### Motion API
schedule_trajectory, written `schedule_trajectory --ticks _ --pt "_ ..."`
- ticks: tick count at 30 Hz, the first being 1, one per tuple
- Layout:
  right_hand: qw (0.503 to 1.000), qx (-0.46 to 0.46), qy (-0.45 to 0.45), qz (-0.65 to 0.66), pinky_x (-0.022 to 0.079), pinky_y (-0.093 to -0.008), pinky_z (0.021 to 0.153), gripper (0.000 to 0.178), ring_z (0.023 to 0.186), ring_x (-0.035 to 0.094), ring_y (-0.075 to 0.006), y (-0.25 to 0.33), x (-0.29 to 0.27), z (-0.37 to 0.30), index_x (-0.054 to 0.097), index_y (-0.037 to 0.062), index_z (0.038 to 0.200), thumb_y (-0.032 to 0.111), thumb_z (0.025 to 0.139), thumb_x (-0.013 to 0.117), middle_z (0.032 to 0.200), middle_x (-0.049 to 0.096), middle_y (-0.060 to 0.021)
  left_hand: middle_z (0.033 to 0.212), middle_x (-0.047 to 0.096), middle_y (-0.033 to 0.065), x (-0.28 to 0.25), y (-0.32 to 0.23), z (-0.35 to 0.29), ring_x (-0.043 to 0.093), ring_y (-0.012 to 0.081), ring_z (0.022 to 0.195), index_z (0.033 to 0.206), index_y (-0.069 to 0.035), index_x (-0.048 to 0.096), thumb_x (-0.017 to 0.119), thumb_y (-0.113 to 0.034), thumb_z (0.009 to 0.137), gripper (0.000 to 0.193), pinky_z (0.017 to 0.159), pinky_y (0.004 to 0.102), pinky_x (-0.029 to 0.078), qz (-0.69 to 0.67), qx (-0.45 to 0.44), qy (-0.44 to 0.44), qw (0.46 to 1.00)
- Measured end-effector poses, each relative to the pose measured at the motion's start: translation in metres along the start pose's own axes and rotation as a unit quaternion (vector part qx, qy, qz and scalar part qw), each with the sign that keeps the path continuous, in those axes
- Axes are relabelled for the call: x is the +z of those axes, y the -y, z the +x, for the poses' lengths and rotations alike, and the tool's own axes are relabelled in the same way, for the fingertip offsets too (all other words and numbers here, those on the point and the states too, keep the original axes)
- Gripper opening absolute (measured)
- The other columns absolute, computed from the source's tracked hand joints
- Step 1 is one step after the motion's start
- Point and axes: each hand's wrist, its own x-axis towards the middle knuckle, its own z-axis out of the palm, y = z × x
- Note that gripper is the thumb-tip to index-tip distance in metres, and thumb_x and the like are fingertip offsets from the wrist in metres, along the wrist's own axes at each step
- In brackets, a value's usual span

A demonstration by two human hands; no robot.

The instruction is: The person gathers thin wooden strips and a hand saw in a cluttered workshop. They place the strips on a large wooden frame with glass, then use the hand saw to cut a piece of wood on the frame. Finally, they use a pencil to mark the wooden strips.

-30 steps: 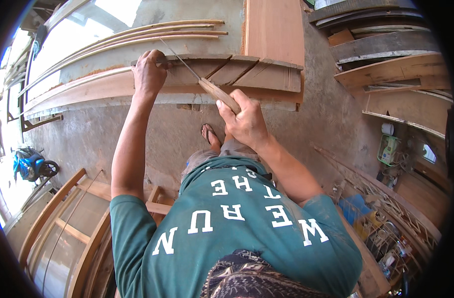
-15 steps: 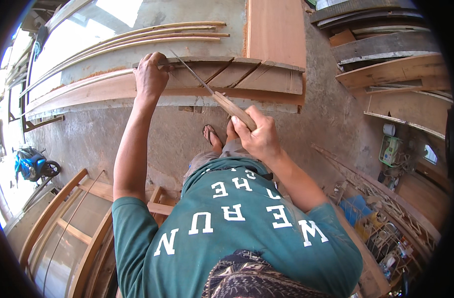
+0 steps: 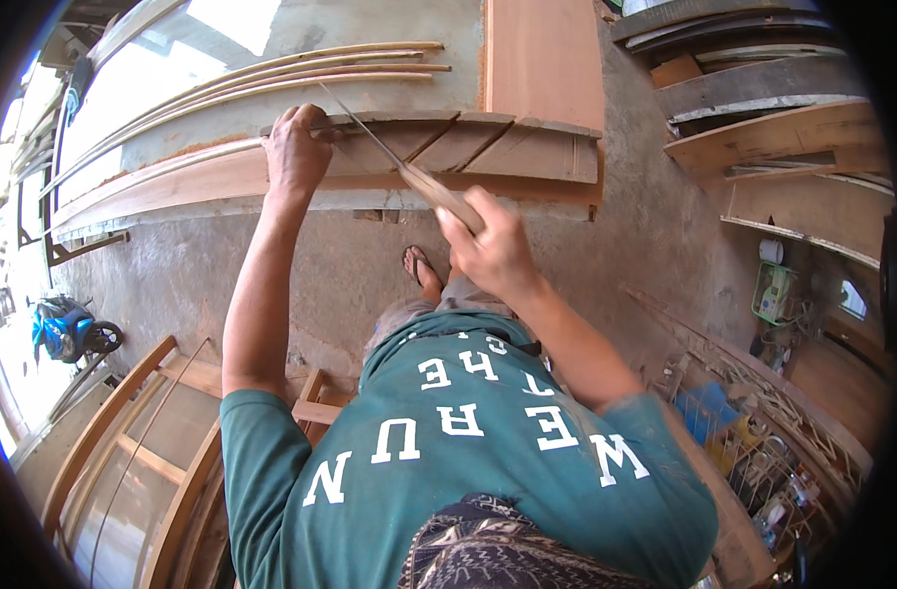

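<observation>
My right hand (image 3: 492, 245) is wrapped round the wooden handle of a saw (image 3: 431, 188). The saw's thin blade, seen nearly edge-on, slants away to the left across a wooden mitre box (image 3: 532, 147) with diagonal slots. At the left end of that box, my left hand (image 3: 296, 147) is closed over a thin wooden strip (image 3: 213, 154), its fingertips partly hidden. The strip runs off to the left along the workbench. How deep the blade sits in the wood cannot be made out.
Several long thin strips (image 3: 301, 71) lie across the grey bench top. A wide reddish board (image 3: 544, 64) sits at its right. Stacked planks (image 3: 772, 93) stand far right, wooden frames (image 3: 139, 442) lower left, and a blue motorbike (image 3: 70, 327) at left.
My right hand has pushed the saw forward and to the left, so its blade tip reaches farther past the mitre box. The left hand has stayed in place.
</observation>
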Motion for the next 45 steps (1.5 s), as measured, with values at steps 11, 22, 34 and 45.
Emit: schedule_trajectory --ticks 11,22,34,45 --pt "1.000 -0.003 -0.003 0.008 0.053 -0.0377 0.051 0.027 0.052 0.070 -0.0231 0.005 -0.005 -0.006 0.058 0.0023 0.084 0.016 0.102 0.073 0.059 0.066 -0.0140 0.112 0.078 0.0146 0.001 0.002 0.000 0.072 0.0389 0.110 0.105 -0.006 0.078 0.089 -0.013 0.084 0.025 0.096 0.0480 0.055 0.001 0.010 0.003 1.000" --pt "1.000 -0.017 0.007 0.000 0.055 -0.0390 0.053 0.026 0.060 0.076 -0.0254 0.007 -0.012 -0.017 0.059 0.0028 0.085 0.017 0.102 0.073 0.063 0.070 -0.0138 0.113 0.077 0.0146 -0.003 -0.003 0.001 0.072 0.0392 0.111 0.107 -0.007 0.078 0.089 -0.013 0.085 0.025 0.097 0.0486 0.055 0.020 -0.002 0.008 1.000" --pt "0.999 -0.042 -0.010 0.003 0.048 -0.0388 0.051 0.022 0.055 0.064 -0.0191 -0.011 -0.007 -0.018 0.062 0.0015 0.088 0.013 0.099 0.077 0.063 0.063 -0.0146 0.111 0.078 0.0150 0.000 0.002 -0.002 0.072 0.0388 0.109 0.103 -0.005 0.078 0.090 -0.011 0.082 0.025 0.096 0.0478 0.055 0.005 0.006 0.004 1.000" --pt "1.000 -0.031 -0.002 0.002 0.051 -0.0449 0.053 0.025 0.056 0.068 -0.0389 -0.013 -0.010 -0.020 0.060 0.0037 0.087 0.018 0.099 0.076 0.062 0.062 -0.0202 0.114 0.076 0.0123 0.004 0.010 0.001 0.069 0.0370 0.115 0.111 -0.009 0.078 0.089 -0.019 0.086 0.029 0.098 0.0504 0.052 0.013 0.010 0.023 1.000"
